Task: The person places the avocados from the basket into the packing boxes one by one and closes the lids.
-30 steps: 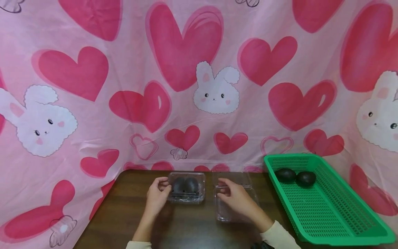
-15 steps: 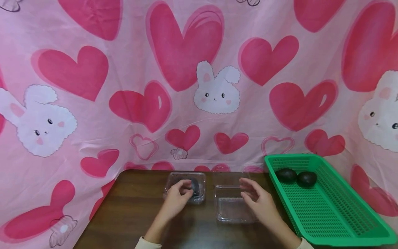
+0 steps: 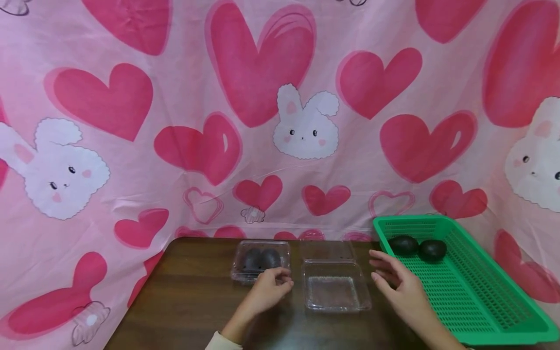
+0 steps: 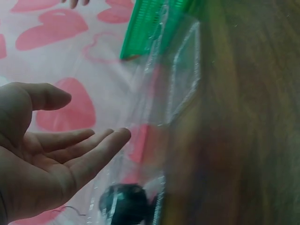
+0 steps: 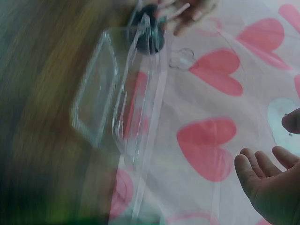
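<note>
In the head view a clear clamshell box (image 3: 238, 272), lid down, holds two dark avocados (image 3: 270, 257) on the left part of the table. My left hand (image 3: 269, 293) is at its front right corner, fingers loosely bent and holding nothing. To the right lies a second clear clamshell box (image 3: 337, 294), its lid (image 3: 328, 250) folded back and nothing inside. My right hand (image 3: 400, 287) hovers between that box and the green basket (image 3: 485, 262), fingers apart with nothing in them. Both wrist views show relaxed fingers and bare palms.
Two more dark avocados (image 3: 432, 250) lie at the far end of the green basket on the right. A pink cloth (image 3: 302, 184) with hearts and rabbits hangs behind the brown wooden table (image 3: 188, 291).
My left hand has moved right, across the front of the filled box. My right hand has moved right, from over the second box towards the basket. The boxes and avocados stay put.
</note>
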`<state>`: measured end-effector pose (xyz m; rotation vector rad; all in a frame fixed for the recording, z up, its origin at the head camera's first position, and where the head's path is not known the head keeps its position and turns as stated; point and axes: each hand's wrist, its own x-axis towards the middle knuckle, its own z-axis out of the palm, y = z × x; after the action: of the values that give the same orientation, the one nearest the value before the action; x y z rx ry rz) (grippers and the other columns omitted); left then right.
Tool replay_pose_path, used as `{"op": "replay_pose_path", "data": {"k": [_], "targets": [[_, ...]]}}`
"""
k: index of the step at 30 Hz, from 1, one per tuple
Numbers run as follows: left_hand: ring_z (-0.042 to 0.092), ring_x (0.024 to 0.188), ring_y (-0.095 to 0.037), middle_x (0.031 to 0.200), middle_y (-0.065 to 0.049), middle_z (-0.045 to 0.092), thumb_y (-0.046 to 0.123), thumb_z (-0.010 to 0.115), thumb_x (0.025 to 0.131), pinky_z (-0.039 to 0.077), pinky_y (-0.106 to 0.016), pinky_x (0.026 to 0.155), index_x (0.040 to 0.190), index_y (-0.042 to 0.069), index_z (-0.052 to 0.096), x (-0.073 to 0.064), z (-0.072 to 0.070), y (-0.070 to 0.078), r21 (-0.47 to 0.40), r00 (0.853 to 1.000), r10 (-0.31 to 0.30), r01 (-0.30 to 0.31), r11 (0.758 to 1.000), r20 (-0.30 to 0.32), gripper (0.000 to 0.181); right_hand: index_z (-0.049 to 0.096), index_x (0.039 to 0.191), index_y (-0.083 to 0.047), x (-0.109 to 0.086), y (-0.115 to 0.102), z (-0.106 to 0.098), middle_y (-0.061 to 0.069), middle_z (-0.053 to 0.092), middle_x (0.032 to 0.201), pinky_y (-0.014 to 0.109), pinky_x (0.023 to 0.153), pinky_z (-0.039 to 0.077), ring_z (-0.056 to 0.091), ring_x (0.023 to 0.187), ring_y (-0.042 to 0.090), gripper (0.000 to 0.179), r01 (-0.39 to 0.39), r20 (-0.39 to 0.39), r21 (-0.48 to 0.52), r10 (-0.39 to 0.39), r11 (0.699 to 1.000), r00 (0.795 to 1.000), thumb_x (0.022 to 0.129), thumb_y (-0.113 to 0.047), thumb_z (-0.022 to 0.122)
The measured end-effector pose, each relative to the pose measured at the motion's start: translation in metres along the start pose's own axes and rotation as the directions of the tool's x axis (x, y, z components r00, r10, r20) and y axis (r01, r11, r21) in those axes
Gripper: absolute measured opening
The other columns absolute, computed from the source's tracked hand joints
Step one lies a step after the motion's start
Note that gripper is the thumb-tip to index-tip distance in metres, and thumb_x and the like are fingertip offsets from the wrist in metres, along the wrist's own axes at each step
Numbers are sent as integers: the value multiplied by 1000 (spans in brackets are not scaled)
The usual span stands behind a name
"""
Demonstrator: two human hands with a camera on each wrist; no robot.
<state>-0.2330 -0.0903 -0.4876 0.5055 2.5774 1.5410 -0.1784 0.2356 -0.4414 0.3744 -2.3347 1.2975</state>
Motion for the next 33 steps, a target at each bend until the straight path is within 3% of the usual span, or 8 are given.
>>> {"op": "replay_pose_path", "data": {"k": [5, 13, 17, 19, 23, 25, 30, 33], "targets": [[69, 66, -23, 93, -9, 74, 11, 71, 92, 55, -23, 55, 115, -8, 68, 0, 12, -4, -50, 998, -46, 48, 998, 36, 31, 58, 142, -15, 2, 1, -22, -13, 64, 126, 5, 87, 52, 59, 109, -15, 49, -30, 17, -83, 31, 996, 999, 96, -8, 72], [73, 71, -42, 99, -23, 74, 8, 70, 95, 64, -48, 61, 120, -15, 62, 0, 28, -11, -214, 989, -126, 140, 967, 80, 35, 53, 147, -13, 22, 18, -54, -31, 54, 126, 0, 83, 48, 52, 110, -22, 53, -62, 51, -113, 68, 992, 996, 98, -12, 71], [73, 74, -46, 96, -28, 73, 6, 69, 95, 63, -50, 59, 119, -17, 61, 0, 35, -15, -273, 983, -156, 177, 945, 98, 34, 51, 148, -9, 33, 31, -68, -10, 60, 132, -3, 87, 43, 48, 111, -25, 57, -39, 72, -165, 51, 986, 996, 96, -12, 74], [73, 74, -46, 94, -28, 72, 6, 69, 95, 64, -48, 58, 119, -17, 61, 1, 38, -16, -296, 982, -164, 186, 937, 98, 34, 49, 149, -8, 39, 37, -75, 8, 61, 135, -4, 86, 42, 54, 115, -15, 61, -56, 97, -214, 78, 975, 992, 96, -18, 75], [74, 74, -44, 92, -24, 71, 6, 68, 96, 64, -46, 58, 119, -18, 60, 3, 45, -19, -349, 980, -178, 199, 916, 92, 33, 44, 153, -6, 50, 48, -89, 27, 56, 138, 1, 82, 47, 64, 120, 31, 68, -90, 151, -309, 142, 947, 978, 97, -29, 74], [74, 72, -40, 91, -23, 70, 6, 67, 97, 64, -45, 59, 119, -18, 60, 4, 48, -20, -376, 978, -189, 209, 903, 89, 33, 43, 153, -5, 55, 56, -94, 30, 54, 139, 12, 83, 55, 61, 118, 51, 68, -86, 164, -343, 150, 935, 975, 97, -30, 74], [71, 67, -25, 85, -17, 69, 8, 65, 98, 64, -38, 56, 120, -16, 60, 5, 55, -24, -431, 969, -221, 246, 868, 108, 32, 43, 151, 0, 67, 74, -103, 34, 52, 138, 58, 88, 58, 60, 115, 54, 68, -80, 181, -390, 162, 917, 970, 98, -31, 72], [67, 63, -18, 81, -11, 68, 9, 66, 98, 62, -33, 54, 119, -13, 61, 5, 59, -26, -449, 963, -239, 268, 852, 122, 31, 40, 152, 2, 73, 84, -107, 38, 48, 140, 66, 88, 55, 57, 118, 57, 70, -116, 204, -403, 213, 908, 956, 100, -33, 69]]}}
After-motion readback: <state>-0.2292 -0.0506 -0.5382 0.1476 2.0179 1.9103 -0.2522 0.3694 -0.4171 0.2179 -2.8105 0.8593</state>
